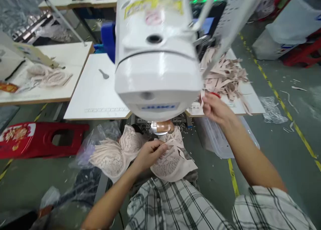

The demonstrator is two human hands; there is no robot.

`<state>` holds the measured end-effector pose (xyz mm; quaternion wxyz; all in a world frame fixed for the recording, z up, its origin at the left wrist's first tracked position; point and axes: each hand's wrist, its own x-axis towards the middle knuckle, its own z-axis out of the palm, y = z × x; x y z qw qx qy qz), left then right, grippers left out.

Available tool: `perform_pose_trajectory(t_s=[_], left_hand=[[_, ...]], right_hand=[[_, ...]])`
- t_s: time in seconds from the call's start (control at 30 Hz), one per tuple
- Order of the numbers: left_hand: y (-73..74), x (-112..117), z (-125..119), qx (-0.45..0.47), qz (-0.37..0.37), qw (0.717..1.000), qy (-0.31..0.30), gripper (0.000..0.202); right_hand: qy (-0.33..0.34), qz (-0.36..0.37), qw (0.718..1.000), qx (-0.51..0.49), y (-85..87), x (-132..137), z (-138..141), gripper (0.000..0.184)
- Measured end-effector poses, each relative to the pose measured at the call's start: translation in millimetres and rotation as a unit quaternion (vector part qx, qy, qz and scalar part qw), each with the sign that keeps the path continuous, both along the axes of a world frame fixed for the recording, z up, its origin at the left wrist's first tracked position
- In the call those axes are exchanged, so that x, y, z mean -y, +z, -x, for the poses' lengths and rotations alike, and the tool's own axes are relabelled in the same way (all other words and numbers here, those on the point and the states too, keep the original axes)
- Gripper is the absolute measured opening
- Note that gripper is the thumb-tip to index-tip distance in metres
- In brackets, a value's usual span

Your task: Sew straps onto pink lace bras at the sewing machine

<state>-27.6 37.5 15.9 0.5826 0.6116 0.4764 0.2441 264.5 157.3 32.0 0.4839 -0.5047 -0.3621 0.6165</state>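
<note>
My left hand (pixel 150 153) pinches the upper edge of a pale pink lace bra (pixel 167 166) on my lap, just below the sewing machine head (pixel 155 73). Up at the table's right part, my right hand (pixel 214 106) is closed on a short pale fabric strip (pixel 202 98). A red object (pixel 215 94), only partly visible, lies right behind its fingers. Beyond that hand spreads a heap of beige fabric strips (pixel 223 76). Left of my left hand rests a stack of lace bras (pixel 110 156).
A grey spoon-shaped item (pixel 103 74) lies on the white table (pixel 92 89). A red stool (pixel 45 139) stands at left, and a clear plastic bin (pixel 225 139) sits under the table at right. Fabric scraps litter the floor; yellow tape marks it.
</note>
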Motion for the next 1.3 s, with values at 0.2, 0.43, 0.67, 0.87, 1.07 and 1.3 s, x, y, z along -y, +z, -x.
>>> perform_pose_trajectory(t_s=[0.2,0.43,0.67,0.87,1.07,1.3], left_hand=[[3.2,-3,8,0.001,-0.027,1.000,-0.013,0.039],[6.4,6,3,-0.045,-0.102,0.994,0.006,0.032],[7.7,17,3,-0.047,-0.160,0.986,-0.009,0.032],[-11.9,36,-16,-0.028,-0.288,0.952,0.099,0.030],[8.1,5,4,-0.123,-0.472,0.873,-0.026,0.029],[35.1,-19,12,-0.118,-0.315,0.941,0.044,0.027]], right_hand=[[0.172,0.042,0.983,-0.046,-28.8,122,55,0.031],[0.177,-0.050,0.983,0.016,-14.0,135,87,0.018],[0.119,-0.098,0.982,0.109,-12.2,134,104,0.019],[0.114,0.013,0.993,-0.021,-10.8,116,103,0.028],[0.106,-0.016,0.994,0.025,0.2,67,92,0.030],[0.065,-0.147,0.975,0.153,-6.7,24,100,0.022]])
